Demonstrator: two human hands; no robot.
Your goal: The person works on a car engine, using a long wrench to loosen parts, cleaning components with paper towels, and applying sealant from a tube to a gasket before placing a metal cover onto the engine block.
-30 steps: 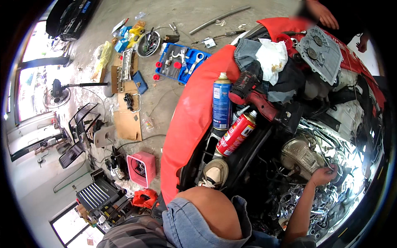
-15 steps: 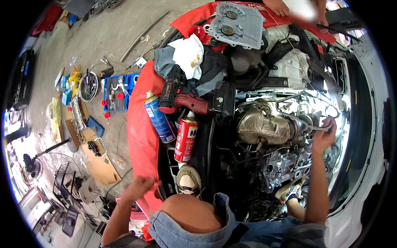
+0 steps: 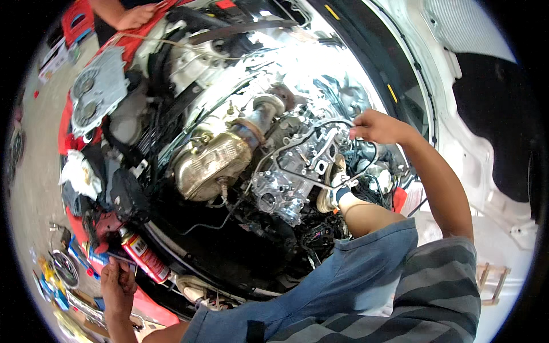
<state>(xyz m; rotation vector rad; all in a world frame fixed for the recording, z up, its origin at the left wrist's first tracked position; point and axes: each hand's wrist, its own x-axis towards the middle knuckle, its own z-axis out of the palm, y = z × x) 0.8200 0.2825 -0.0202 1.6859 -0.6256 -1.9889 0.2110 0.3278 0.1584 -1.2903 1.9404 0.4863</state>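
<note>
The engine block point(image 3: 280, 194) is silver, with a thin black loop point(image 3: 303, 178) over it. Left of the block, a canister point(image 3: 211, 166) shines dull gold, a cover plate point(image 3: 100, 91) grey, a cloth point(image 3: 80, 172) white; lower left, a can point(image 3: 146, 258) is red; lower right, shorts point(image 3: 366, 257) are blue, a sleeve point(image 3: 440, 274) striped grey-black.

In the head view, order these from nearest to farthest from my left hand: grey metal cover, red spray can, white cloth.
From your left hand:
1. Red spray can, just up-right.
2. White cloth, above, leftward.
3. Grey metal cover, toward upper left.
</note>
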